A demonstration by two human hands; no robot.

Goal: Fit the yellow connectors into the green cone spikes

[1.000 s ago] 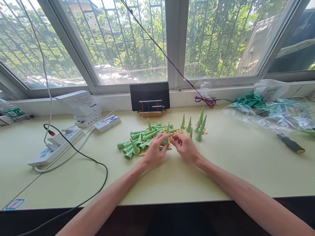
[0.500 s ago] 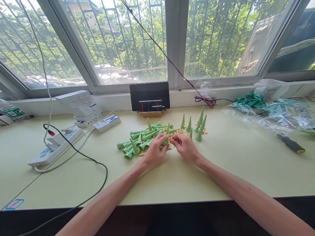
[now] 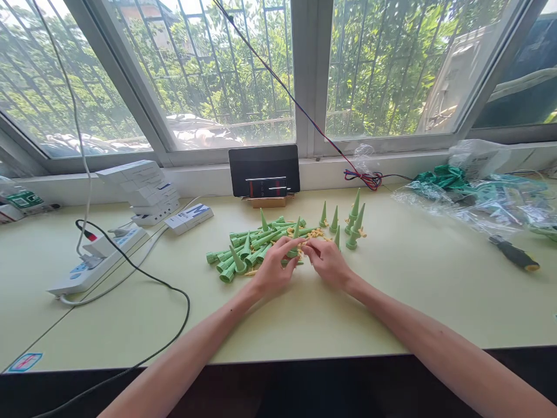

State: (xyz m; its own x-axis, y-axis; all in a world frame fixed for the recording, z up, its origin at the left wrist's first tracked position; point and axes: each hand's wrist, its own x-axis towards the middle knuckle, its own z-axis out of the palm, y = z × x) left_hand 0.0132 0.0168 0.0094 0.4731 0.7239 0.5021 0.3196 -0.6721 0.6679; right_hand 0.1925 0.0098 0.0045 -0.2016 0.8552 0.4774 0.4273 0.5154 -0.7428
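My left hand (image 3: 278, 260) is closed around a green plastic plant-watering spike (image 3: 296, 227), whose pointed tip sticks up above the fingers. Close against it, my right hand (image 3: 324, 260) pinches at a small yellow valve piece (image 3: 300, 249) on the spike's side; the fingertips hide most of it. Left of and behind my hands lies a pile of green spikes (image 3: 226, 264), some standing point up. Small yellow pieces (image 3: 317, 233) are scattered behind my fingers. To the right stand several upright spikes (image 3: 357, 223), and yellow pieces project from some of them.
A phone (image 3: 267, 187) leans on a dark tablet (image 3: 243, 165) at the back. On the left are a power strip (image 3: 98, 270), a black cable (image 3: 174, 287) and white boxes (image 3: 148, 188). A screwdriver (image 3: 513, 253) and plastic bags (image 3: 487, 197) lie on the right.
My right hand has shifted very slightly at the yellow piece. My left hand keeps its hold on the spike, and the pile looks the same.
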